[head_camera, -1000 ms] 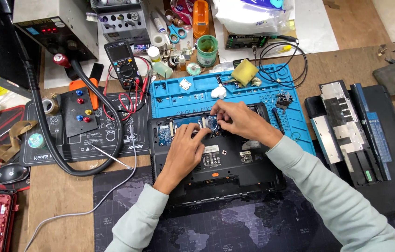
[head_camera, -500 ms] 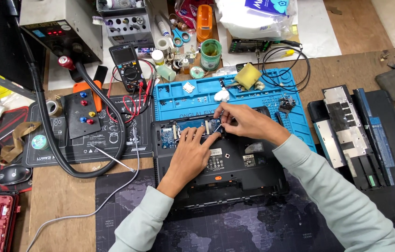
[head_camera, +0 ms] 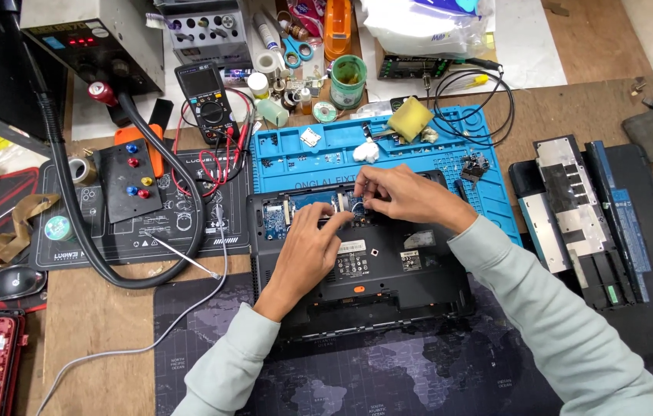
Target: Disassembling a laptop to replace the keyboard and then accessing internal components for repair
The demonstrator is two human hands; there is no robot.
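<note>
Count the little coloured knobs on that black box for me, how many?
4 knobs on the black box: blue at the top, red under it, then blue and yellow lower down.

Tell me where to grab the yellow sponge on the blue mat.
Pinch the yellow sponge across its two opposite flat sides, coming from above. It lies low on the blue mat with small parts close around it, so a top approach probably disturbs least.

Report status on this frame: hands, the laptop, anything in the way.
Both hands, left and right, fingertips on the blue memory bay. Black laptop base upside down, open. Nothing blocking; blue mat just behind.
</note>
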